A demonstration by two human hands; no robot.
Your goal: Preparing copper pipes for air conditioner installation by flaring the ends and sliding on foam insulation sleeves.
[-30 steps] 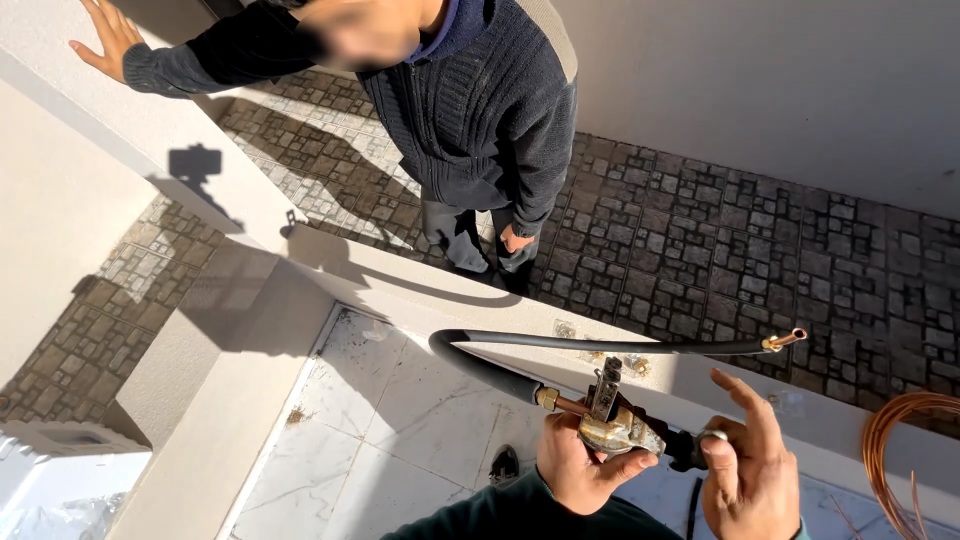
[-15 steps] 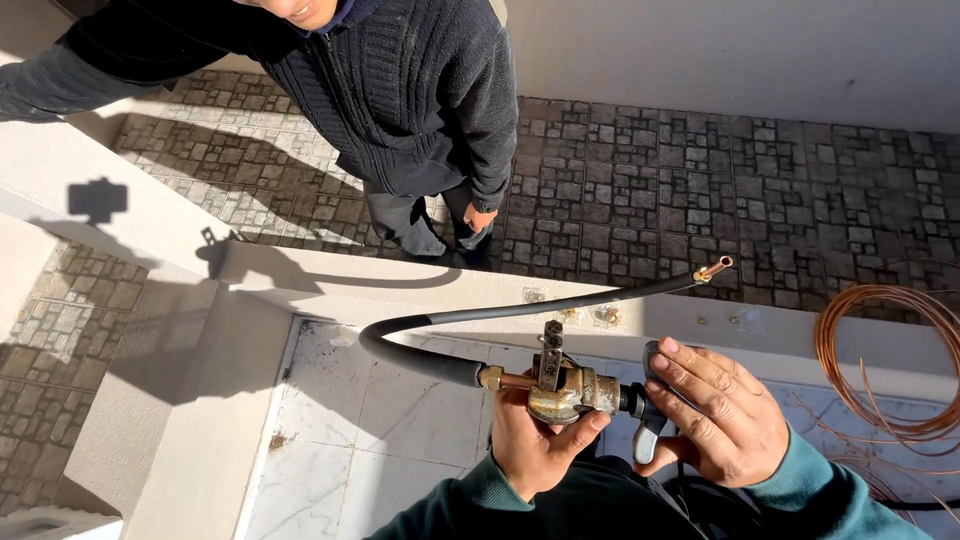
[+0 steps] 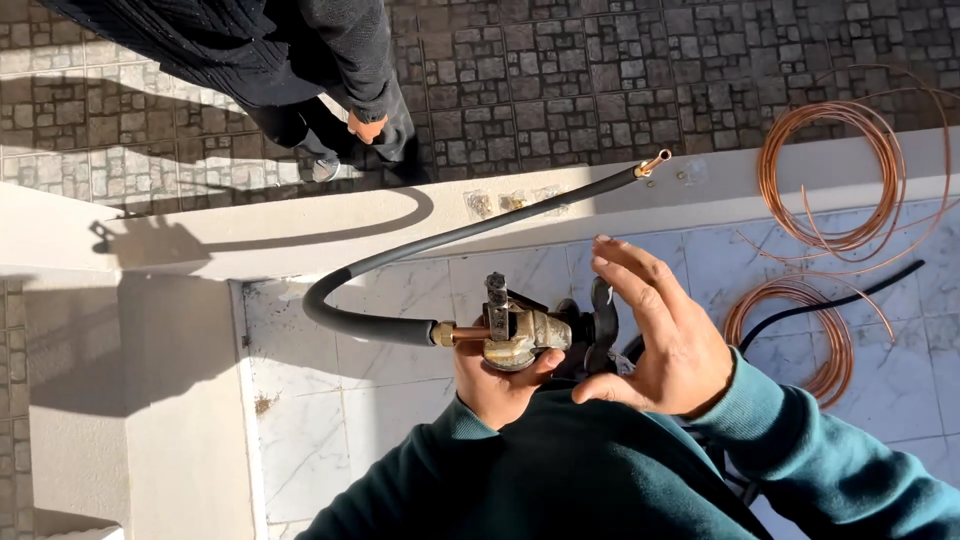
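Left hand [image 3: 497,380] clamped around brass flaring tool [image 3: 520,335]; right hand [image 3: 655,330] splayed, empty, at three o'clock; risks kinking insulated copper pipe [image 3: 400,265] if twisted sideways

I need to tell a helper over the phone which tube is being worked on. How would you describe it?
Start at the white ledge above the marble-tiled floor. Arching over it is a long tube in black foam insulation, running from the brass tool in the left hand. Unlike the bare copper coils nearby, only its tip shows copper.
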